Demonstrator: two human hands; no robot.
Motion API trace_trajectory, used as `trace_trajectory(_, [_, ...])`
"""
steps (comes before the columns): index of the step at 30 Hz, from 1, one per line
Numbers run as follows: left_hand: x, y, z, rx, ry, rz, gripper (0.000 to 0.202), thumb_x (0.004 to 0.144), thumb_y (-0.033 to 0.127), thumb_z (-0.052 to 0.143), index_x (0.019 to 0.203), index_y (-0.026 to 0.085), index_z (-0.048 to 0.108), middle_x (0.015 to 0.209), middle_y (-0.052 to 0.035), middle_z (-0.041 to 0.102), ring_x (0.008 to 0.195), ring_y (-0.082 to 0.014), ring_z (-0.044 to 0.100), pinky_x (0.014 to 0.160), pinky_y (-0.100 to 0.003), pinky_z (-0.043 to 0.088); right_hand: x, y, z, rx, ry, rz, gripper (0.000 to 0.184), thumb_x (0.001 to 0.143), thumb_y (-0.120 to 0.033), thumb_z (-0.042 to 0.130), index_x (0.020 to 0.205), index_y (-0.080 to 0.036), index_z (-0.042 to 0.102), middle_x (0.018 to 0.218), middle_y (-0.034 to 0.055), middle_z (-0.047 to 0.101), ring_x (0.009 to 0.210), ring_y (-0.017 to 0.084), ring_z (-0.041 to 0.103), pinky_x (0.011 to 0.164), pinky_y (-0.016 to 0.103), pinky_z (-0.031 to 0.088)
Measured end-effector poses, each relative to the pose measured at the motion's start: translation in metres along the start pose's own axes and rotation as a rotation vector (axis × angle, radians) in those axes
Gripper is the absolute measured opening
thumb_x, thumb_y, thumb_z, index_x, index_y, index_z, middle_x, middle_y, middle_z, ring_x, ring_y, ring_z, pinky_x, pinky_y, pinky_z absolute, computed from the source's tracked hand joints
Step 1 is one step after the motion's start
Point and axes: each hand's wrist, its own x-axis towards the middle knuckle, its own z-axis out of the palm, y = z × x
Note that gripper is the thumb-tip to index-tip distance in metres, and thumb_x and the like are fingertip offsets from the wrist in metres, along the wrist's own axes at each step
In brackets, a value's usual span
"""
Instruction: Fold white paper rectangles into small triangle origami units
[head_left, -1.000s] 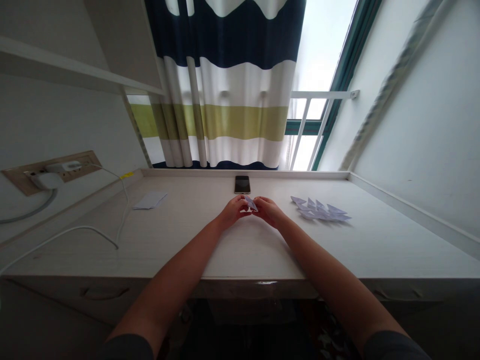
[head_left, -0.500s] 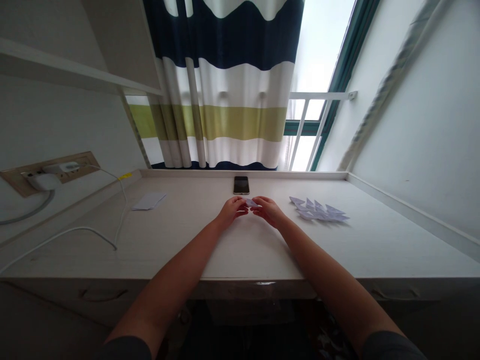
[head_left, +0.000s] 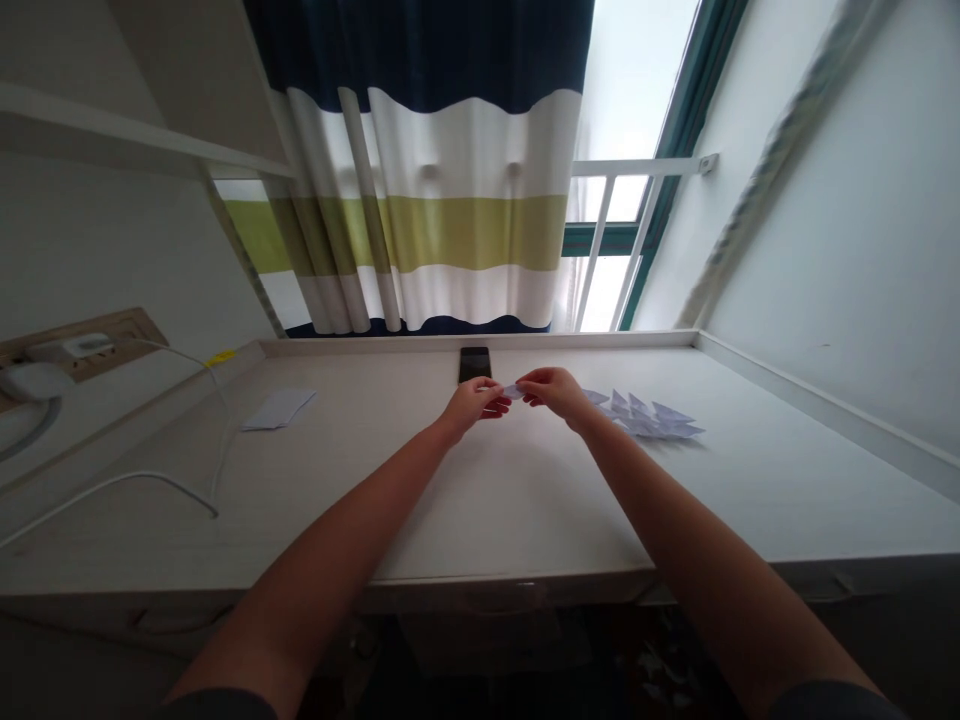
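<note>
Between my two hands is a small piece of folded white paper (head_left: 514,392), raised above the desk. My left hand (head_left: 474,402) pinches its left end, and my right hand (head_left: 553,388) grips the right end between thumb and fingers. Much of the paper is covered by my fingers, so its full shape cannot be made out. To the right of my right hand, several pointed folded paper pieces (head_left: 651,416) stand close together on the desk, partly hidden by that hand.
A dark phone (head_left: 475,364) lies behind my left hand. On the left of the white desk (head_left: 495,500) are a stack of white paper (head_left: 279,410) and a white cable (head_left: 150,476) from the wall socket (head_left: 124,340). A raised rim borders the back.
Both hands have moved slightly right and up with the folded paper, and my right hand now covers part of the paper group. The camera view has tilted and shifted a little.
</note>
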Motion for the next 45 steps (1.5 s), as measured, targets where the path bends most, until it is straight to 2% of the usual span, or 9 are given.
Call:
trace_trajectory(6, [0.041,0.002,0.027,0.139,0.014,0.019,0.013,0.07,0.025,0.058,0.072,0.013,0.055,0.064,-0.0046,0.06,0.057,-0.0114,0.056,0.06,-0.028,0.046,0.017,0.003,-0.041,-0.045,0.025,0.056,0.007,0.063,-0.013,0.062,0.068,-0.013,0.067,0.061,0.0064,0.064,0.055,0.014,0.057,0.057,0.029,0.047])
trace_trajectory(9, [0.069,0.001,0.05,0.202,0.025,0.016,0.01,0.071,0.023,0.055,0.07,0.013,0.055,0.061,-0.0029,0.056,0.051,-0.0097,0.052,0.054,-0.025,0.043,0.028,0.012,-0.066,-0.211,0.076,0.036,0.009,0.063,-0.016,0.06,0.069,-0.014,0.067,0.059,0.0047,0.063,0.054,0.014,0.055,0.053,0.027,0.043])
trace_trajectory(12, [0.099,-0.003,0.075,0.272,-0.03,0.059,0.01,0.07,0.022,0.053,0.069,0.013,0.056,0.062,-0.003,0.056,0.051,-0.0094,0.051,0.052,-0.023,0.042,0.038,0.024,-0.093,-0.412,0.167,0.004,0.012,0.064,-0.02,0.058,0.07,-0.016,0.068,0.062,0.0043,0.064,0.059,0.015,0.055,0.057,0.027,0.041])
trace_trajectory(16, [0.134,-0.017,0.104,0.445,-0.064,0.141,0.012,0.069,0.024,0.053,0.068,0.013,0.059,0.061,-0.0032,0.057,0.052,-0.0104,0.05,0.054,-0.024,0.039,0.049,0.041,-0.123,-0.603,0.237,0.003,0.016,0.064,-0.017,0.055,0.07,-0.017,0.069,0.069,0.0047,0.067,0.065,0.016,0.057,0.062,0.026,0.04])
trace_trajectory(22, [0.155,-0.037,0.127,0.622,-0.057,0.221,0.015,0.068,0.027,0.054,0.066,0.014,0.062,0.066,-0.0042,0.061,0.063,-0.014,0.053,0.06,-0.025,0.037,0.06,0.066,-0.144,-0.762,0.271,0.045,0.017,0.065,-0.017,0.053,0.07,-0.02,0.069,0.076,0.0057,0.068,0.071,0.017,0.058,0.065,0.026,0.04])
trace_trajectory(30, [0.155,-0.04,0.128,0.742,-0.056,0.234,0.013,0.067,0.023,0.055,0.064,0.015,0.064,0.064,-0.0046,0.062,0.066,-0.0159,0.053,0.065,-0.027,0.038,0.067,0.085,-0.142,-0.828,0.22,0.086,0.018,0.065,-0.016,0.053,0.073,-0.022,0.069,0.079,0.0047,0.068,0.075,0.017,0.059,0.067,0.024,0.039])
trace_trajectory(38, [0.151,-0.033,0.12,0.755,-0.036,0.222,0.018,0.068,0.028,0.055,0.07,0.014,0.066,0.073,-0.0076,0.064,0.069,-0.0175,0.054,0.066,-0.027,0.038,0.065,0.08,-0.142,-0.813,0.233,0.068,0.017,0.067,-0.016,0.053,0.073,-0.02,0.069,0.081,0.0056,0.068,0.076,0.017,0.058,0.069,0.026,0.039])
trace_trajectory(41, [0.143,-0.025,0.106,0.699,-0.028,0.224,0.016,0.066,0.027,0.056,0.067,0.015,0.065,0.068,-0.0055,0.063,0.066,-0.0163,0.053,0.064,-0.026,0.038,0.06,0.067,-0.139,-0.718,0.275,0.033,0.016,0.067,-0.015,0.053,0.072,-0.018,0.068,0.08,0.0071,0.067,0.073,0.018,0.057,0.068,0.028,0.04])
trace_trajectory(45, [0.124,-0.01,0.071,0.636,0.019,0.228,0.016,0.065,0.025,0.053,0.068,0.015,0.065,0.062,-0.0028,0.06,0.057,-0.0129,0.049,0.058,-0.024,0.036,0.056,0.043,-0.117,-0.336,0.198,0.006,0.012,0.066,-0.018,0.056,0.072,-0.017,0.067,0.072,0.0049,0.065,0.064,0.014,0.056,0.06,0.026,0.042])
